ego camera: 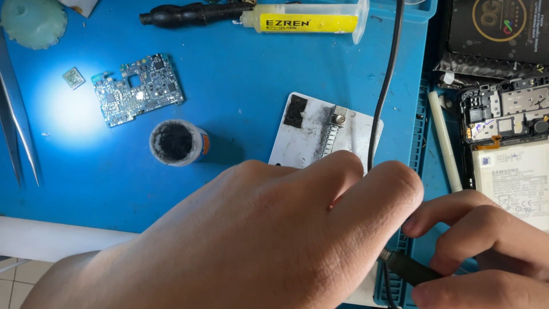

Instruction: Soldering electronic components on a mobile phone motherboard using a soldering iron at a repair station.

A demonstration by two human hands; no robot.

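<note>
My left hand [257,234] fills the foreground, its fingers curled over the near edge of a scuffed metal holder plate [303,137]. A black cable [386,86] comes down from the top edge and disappears under that hand's knuckles. Whatever the fingers hold is hidden. At the lower right, my right hand [486,246] curls around a dark cylindrical tool handle [410,269], which pokes out between the two hands. The plate has a spring clamp [330,133] and a black pad on it.
On the blue work mat [240,68] lie a lit circuit board [139,88], a small chip [74,78], an open pot of dark paste [174,143], a yellow syringe [309,22] and tweezers [17,131]. An opened phone [506,143] with a white stick [445,140] lies at the right.
</note>
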